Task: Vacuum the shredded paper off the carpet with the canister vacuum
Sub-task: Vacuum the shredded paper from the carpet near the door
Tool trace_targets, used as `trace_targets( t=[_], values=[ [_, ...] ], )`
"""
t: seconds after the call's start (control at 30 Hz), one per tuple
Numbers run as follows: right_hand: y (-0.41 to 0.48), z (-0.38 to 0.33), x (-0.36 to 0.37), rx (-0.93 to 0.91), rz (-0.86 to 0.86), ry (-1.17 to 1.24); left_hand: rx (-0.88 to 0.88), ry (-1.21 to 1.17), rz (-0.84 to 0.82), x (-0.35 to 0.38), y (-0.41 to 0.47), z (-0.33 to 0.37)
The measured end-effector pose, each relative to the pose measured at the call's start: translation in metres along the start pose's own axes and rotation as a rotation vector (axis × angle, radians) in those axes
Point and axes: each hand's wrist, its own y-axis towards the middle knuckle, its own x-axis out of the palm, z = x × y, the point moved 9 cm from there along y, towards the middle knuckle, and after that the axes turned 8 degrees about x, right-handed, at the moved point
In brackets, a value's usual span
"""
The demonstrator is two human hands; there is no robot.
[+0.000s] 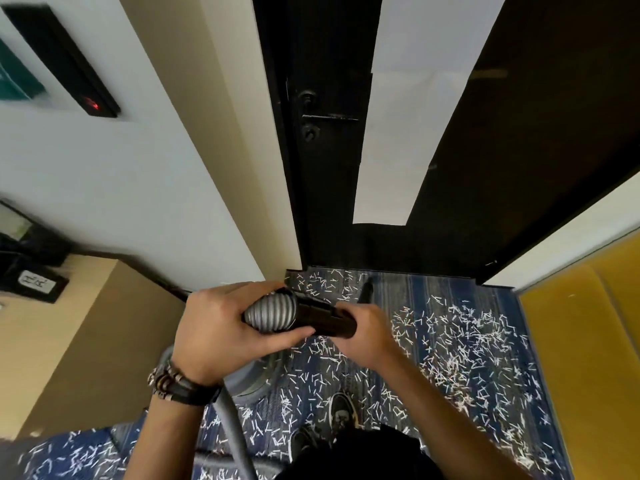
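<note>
White shredded paper (460, 344) lies scattered over the blue patterned carpet (408, 292). My left hand (214, 334) grips the ribbed grey vacuum hose (270, 311) where it meets the black wand handle (325, 320). My right hand (367, 334) grips that black handle from the right. The black nozzle tip (366, 292) points down at the carpet near the door threshold. The grey hose runs down past my left wrist (235, 431). A grey rounded canister body (252, 375) shows partly under my left hand.
A black door (329, 140) with a lever handle (329, 117) stands straight ahead. A white and beige wall (138, 185) is on the left, a yellow panel (581, 341) on the right. My shoes (341, 410) stand on the littered carpet.
</note>
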Motion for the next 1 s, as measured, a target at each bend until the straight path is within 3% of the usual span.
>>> trace_targets(
  t=[0.43,0.7,1.0],
  values=[
    [-0.005,-0.027,0.045,-0.070,-0.082,0.017,-0.093,0.015,-0.013,-0.025,-0.049,-0.024],
    [-0.012,-0.082,0.109,-0.082,-0.122,0.021,-0.152,0.029,-0.032,-0.064,-0.104,-0.066],
    [-0.028,-0.099,0.163,0.041,-0.100,0.007,-0.114,-0.012,-0.034,-0.101,-0.154,-0.087]
  ],
)
